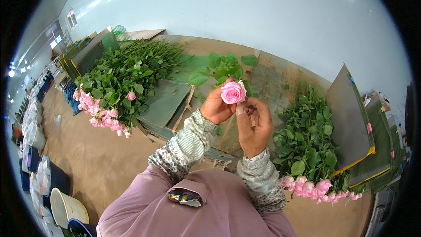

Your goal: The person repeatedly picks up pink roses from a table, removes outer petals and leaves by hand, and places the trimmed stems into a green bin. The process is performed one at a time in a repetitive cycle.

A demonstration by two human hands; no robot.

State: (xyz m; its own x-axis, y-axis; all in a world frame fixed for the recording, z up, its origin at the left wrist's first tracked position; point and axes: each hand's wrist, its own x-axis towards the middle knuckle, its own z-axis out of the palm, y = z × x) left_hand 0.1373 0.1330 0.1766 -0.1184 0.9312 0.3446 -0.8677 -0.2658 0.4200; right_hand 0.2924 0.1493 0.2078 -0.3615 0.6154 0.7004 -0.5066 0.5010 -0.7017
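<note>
A single pink rose (233, 92) is held bloom up in front of me. My left hand (217, 107) grips it just below the bloom, with its green leaves (227, 67) spreading out beyond the fingers. At the lower right edge of the bloom, the thumb and index finger of my right hand (255, 123) pinch the outer petals. The other right fingers are curled. Most of the stem is hidden behind the leaves and my left hand.
A large pile of pink roses (121, 75) lies on the left of the worktable (273, 72), blooms overhanging the edge. More roses (306, 138) lie at the right beside upright dark boards (348, 121). A green flat pad (164, 102) sits left of centre. Buckets (67, 205) line the floor.
</note>
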